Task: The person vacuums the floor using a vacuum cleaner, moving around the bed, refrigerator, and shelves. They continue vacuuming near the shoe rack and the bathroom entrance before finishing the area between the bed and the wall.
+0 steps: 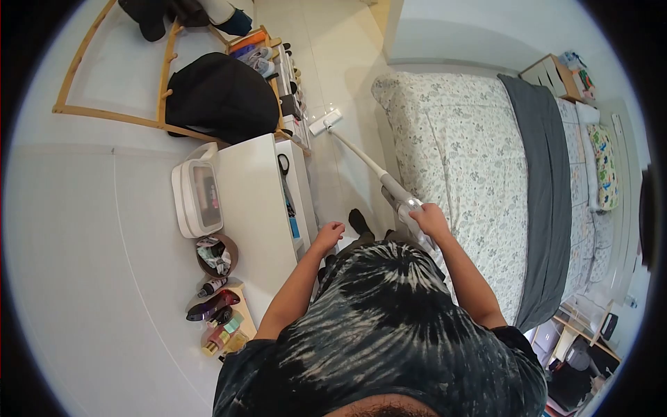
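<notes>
With twelve straight ahead, the right hand (431, 221), at one o'clock, is closed round the handle of the vacuum (398, 191). The left hand (331, 235), at eleven, hangs with fingers loosely curled and nothing seen in it, probably because one hand is enough to steer. The wand (359, 157) slants off toward eleven, likely so the head (325, 122) can rest flat on the floor (332, 167).

The bed (458, 160), from one to three, and the cabinet (253, 194), at ten, pinch this lane; what looks like an open drawer (299, 181) with scissors (283, 164) juts in further. A case (201, 198) and basket (231, 251) sit nearer the wall.

Farther, at eleven, shoes (262, 64) and a wooden rack (169, 76) crowd the lane's left side.
</notes>
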